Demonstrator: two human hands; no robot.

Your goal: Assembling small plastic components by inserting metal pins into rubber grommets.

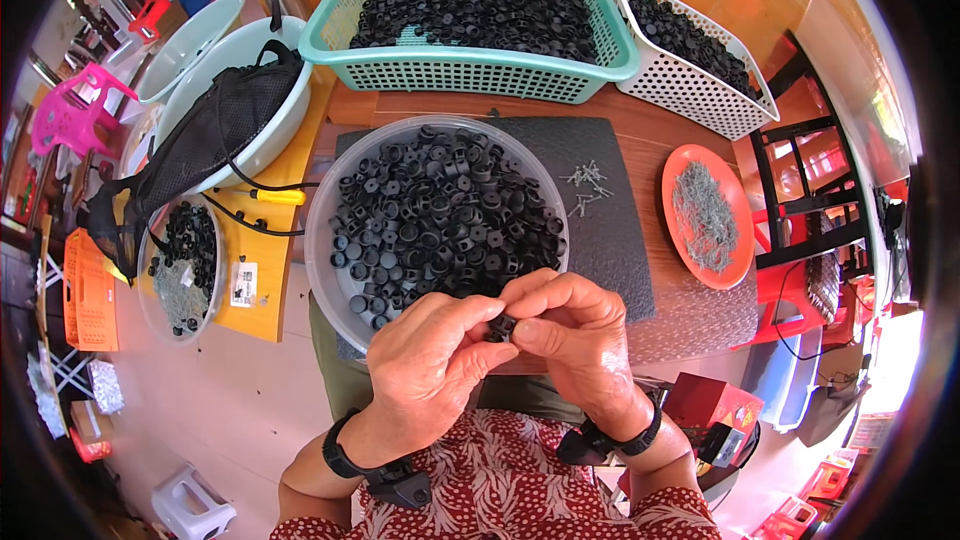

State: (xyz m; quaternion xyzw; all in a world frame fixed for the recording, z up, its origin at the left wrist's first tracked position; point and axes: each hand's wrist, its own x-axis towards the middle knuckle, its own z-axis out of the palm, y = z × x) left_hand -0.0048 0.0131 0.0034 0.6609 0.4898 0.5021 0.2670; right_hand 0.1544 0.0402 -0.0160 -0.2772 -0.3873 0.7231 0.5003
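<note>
My left hand and my right hand meet at the near edge of a clear round tub. Between their fingertips is a small black plastic part, pinched from both sides; fingers cover much of it. Many loose black plastic pieces, some like round caps and some like rings, fill the tub. It stands on a dark grey mat. To its right, several thin metal screws lie loose on the mat. An orange plate farther right carries a heap of similar screws.
Behind the tub stand a green basket and a white basket, both holding black pieces. At left are a pale basin with a black mesh bag, a yellow-handled tool and a clear container of mixed parts.
</note>
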